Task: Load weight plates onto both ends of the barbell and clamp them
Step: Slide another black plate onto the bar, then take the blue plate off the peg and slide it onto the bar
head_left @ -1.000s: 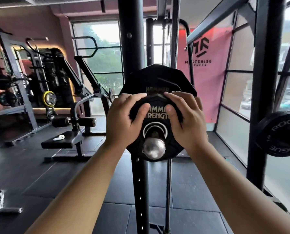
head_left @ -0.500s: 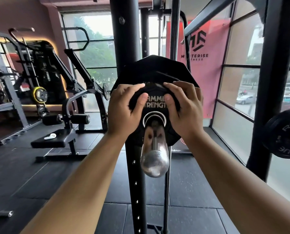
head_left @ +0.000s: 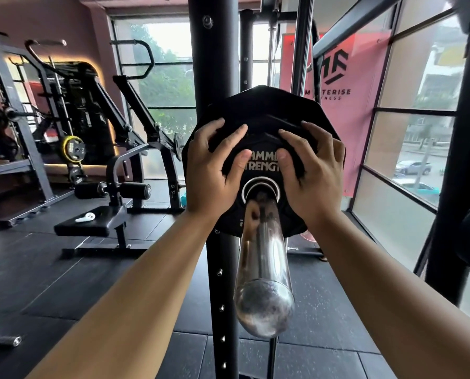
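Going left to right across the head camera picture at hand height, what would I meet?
Yellow-rimmed plate → left hand → barbell sleeve → right hand → grey car outside. The black weight plate both hands grip spans the middle, so omitted.

Hazy daylight from the windows [head_left: 171, 86], dim interior, wide-angle bending at edges, glare on the barbell [head_left: 263, 269]

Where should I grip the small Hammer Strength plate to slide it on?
Take the small plate by its rim, either side of the hub, from the free end of the sleeve, as the left hand and right hand do. The sleeve fills its bore, so probably only the rim offers purchase.
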